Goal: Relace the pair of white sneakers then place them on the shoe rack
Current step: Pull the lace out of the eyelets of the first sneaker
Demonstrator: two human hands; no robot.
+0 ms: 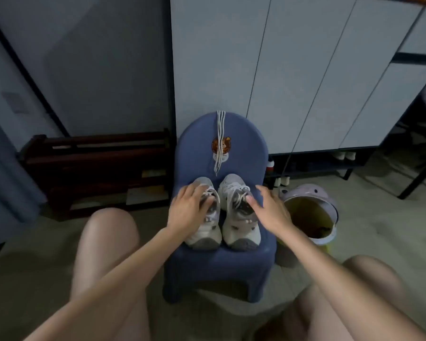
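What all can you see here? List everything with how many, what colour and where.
sneakers: two, white and grey, side by side on the chair seat
spare laces: one bundle, white, draped over the chair back
chair: one, blue, small, centre
shoe rack: one, dark brown, left of the chair
bin: one, pale lilac, right of the chair
cabinet: one, white doors, behind
left hand: on the left sneaker
right hand: fingertips at the right sneaker's laces
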